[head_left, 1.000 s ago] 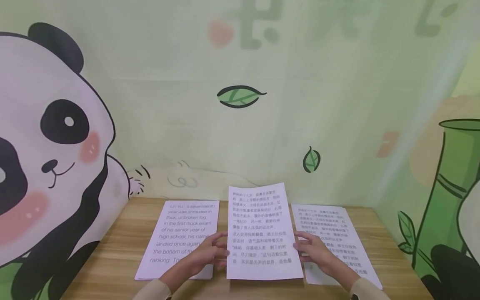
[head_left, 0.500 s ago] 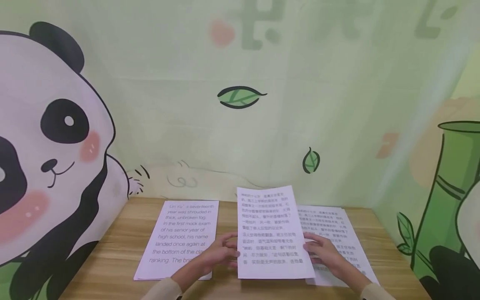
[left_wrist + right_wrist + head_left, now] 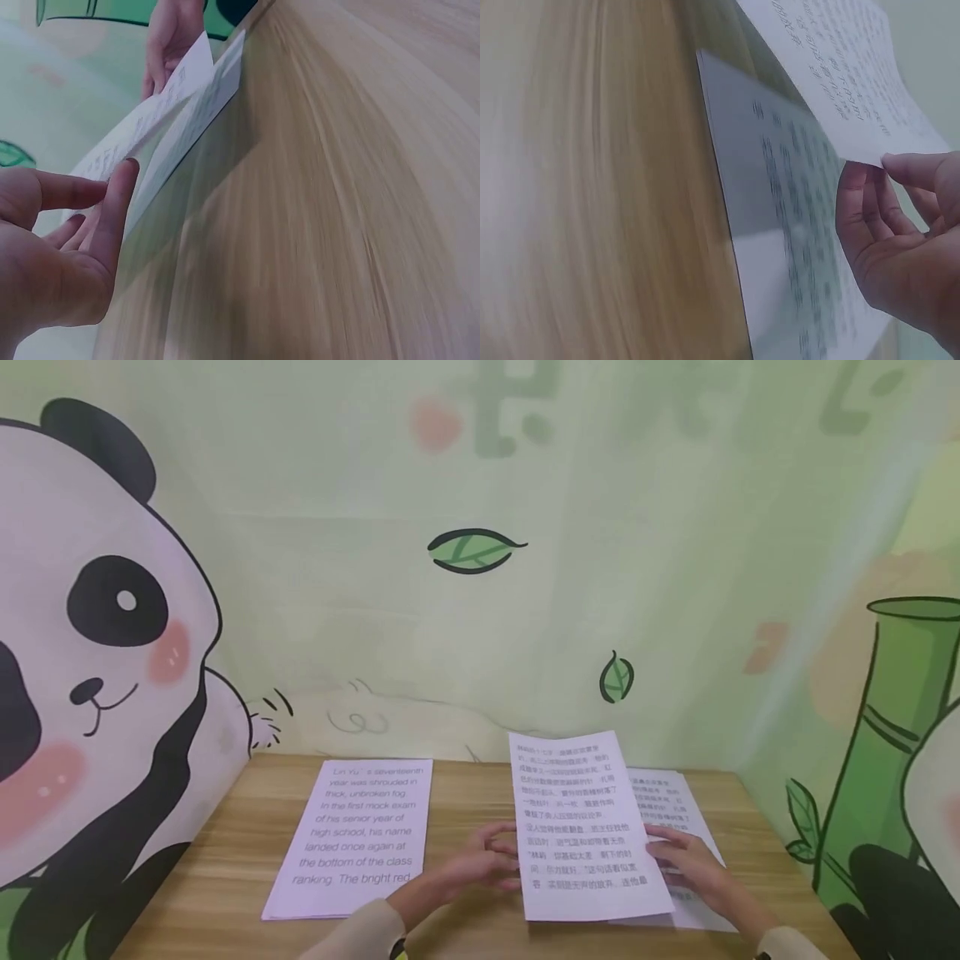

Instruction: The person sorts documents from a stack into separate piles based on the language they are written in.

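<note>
A printed sheet of paper (image 3: 581, 831) with Chinese text is raised over the table between both hands. My left hand (image 3: 480, 864) pinches its left edge with thumb and fingers. At the right edge, my right hand (image 3: 690, 864) pinches it, thumb on top and fingers curled beneath, as the right wrist view shows. Below the raised sheet lies a stack of printed Chinese pages (image 3: 780, 217), partly covered by it in the head view. The left wrist view shows a gap between the sheet's lower edge and these pages (image 3: 199, 112).
A paper stack with large English text (image 3: 352, 839) lies on the left of the wooden table (image 3: 465, 935). Behind the table hangs a green backdrop (image 3: 390, 635) with a printed panda, leaves and bamboo.
Both hands have carried the sheet to the right, from the middle of the table to over the right-hand pages. The English stack is now less covered by the left arm.
</note>
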`<action>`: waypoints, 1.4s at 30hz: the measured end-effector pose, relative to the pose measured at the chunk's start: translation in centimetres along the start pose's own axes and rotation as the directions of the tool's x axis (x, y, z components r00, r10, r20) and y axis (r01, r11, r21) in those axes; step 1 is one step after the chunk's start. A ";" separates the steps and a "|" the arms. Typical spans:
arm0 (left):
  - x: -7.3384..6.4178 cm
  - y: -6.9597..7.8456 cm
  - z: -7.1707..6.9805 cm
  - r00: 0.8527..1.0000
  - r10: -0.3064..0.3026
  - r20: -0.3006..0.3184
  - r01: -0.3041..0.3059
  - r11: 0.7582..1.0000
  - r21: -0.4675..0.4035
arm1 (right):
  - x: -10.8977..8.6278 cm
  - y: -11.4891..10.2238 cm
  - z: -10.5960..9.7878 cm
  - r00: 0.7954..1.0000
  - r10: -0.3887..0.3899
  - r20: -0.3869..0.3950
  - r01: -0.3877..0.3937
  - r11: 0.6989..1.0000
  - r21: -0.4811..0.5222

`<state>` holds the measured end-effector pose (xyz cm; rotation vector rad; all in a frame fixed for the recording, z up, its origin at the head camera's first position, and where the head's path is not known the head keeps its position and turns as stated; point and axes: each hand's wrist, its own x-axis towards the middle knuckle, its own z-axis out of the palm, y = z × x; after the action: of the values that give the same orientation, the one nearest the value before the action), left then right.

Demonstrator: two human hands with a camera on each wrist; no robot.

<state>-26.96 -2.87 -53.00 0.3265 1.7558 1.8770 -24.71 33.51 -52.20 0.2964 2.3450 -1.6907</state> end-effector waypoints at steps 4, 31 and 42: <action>1.9 -0.5 1.9 1.000 -0.003 0.017 0.003 1.000 0.005 | 0.3 1.1 -2.2 1.000 0.009 -0.010 -0.009 1.000 -0.006; 7.9 -2.0 10.5 0.998 -0.027 -0.048 0.027 1.000 0.003 | -1.2 5.4 -9.3 0.999 0.038 0.009 -0.039 0.986 0.164; 9.2 -2.3 12.4 0.996 -0.042 -0.077 0.043 0.999 0.011 | -0.9 5.9 -10.1 0.990 0.074 -0.122 -0.062 0.993 0.099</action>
<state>-27.58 12.55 -55.46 0.2233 1.8113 1.8714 -22.81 44.88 -54.16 0.5085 2.3152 -1.8025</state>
